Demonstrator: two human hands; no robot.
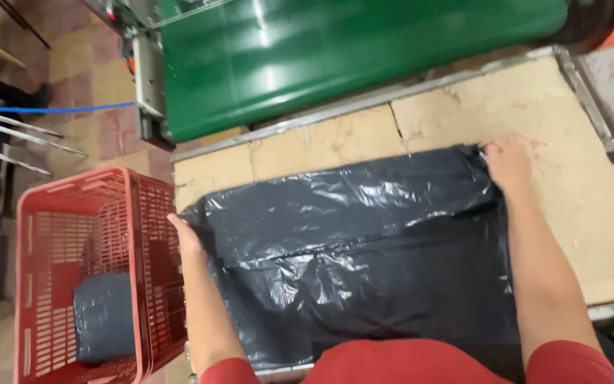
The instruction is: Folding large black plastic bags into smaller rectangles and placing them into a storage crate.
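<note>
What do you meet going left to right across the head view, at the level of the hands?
Red plastic crate → left hand on the sheet's left edge → black plastic sheet → right hand on its far right corner → bare tan tabletop.

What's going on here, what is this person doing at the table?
A person in a red top has a large black plastic bag spread flat on a worn beige worktable. The left hand holds the bag's left edge at the table's side, and the right hand presses on its far right corner. A green conveyor belt runs along the far side of the table. To the left stands a red plastic crate holding a folded grey bundle.
</note>
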